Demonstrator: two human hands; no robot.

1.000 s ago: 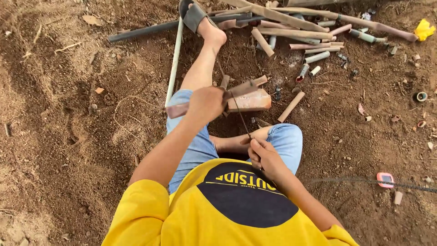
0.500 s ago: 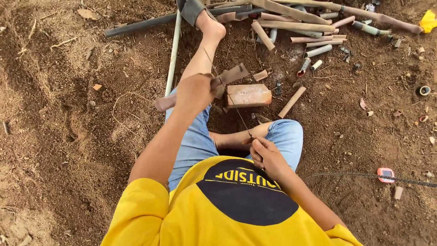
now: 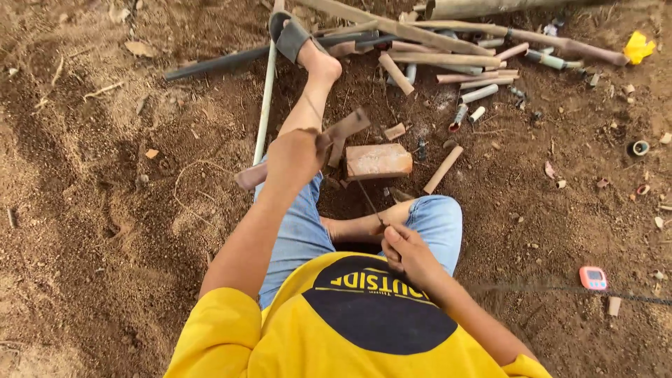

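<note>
Head view: left hand (image 3: 294, 157) grips a bamboo piece (image 3: 346, 127) beside the brick (image 3: 379, 160); right hand (image 3: 406, 252) closes on a thin saw blade (image 3: 365, 196). Steady bamboo, short level strokes cut best.

Bare brown dirt ground (image 3: 91, 231) carries a brick (image 3: 379, 160), scattered cut pipe pieces (image 3: 462, 77) and an orange tape measure (image 3: 593, 277).

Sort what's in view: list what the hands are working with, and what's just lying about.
In hand: left hand grips a brown stick; right hand holds a thin blade; brick beneath.
Lying about: cut pipe pieces, long pole, pink gadget, yellow scrap.
</note>
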